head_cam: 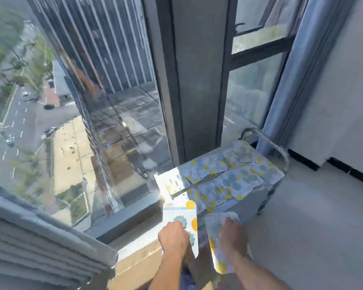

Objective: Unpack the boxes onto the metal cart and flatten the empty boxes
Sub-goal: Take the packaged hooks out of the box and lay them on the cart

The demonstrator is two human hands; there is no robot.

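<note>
A metal cart (280, 186) stands by the window, its top covered with several flat packets (228, 176) printed in pale blue with yellow dots. My left hand (173, 237) grips one such packet (179, 214) just in front of the cart's near end. Another packet (215, 243) is held in my right hand (233, 235), close beside the left one. A brown cardboard edge (132, 262) shows below my left forearm; the rest of the box is out of view. The frame is blurred.
A floor-to-ceiling window (92, 101) with a dark frame post (199, 80) runs along the left and back. A blue-grey curtain (298, 80) hangs behind the cart. A stack of grey layered material (40, 243) sits at lower left. Pale floor (312, 227) lies to the right.
</note>
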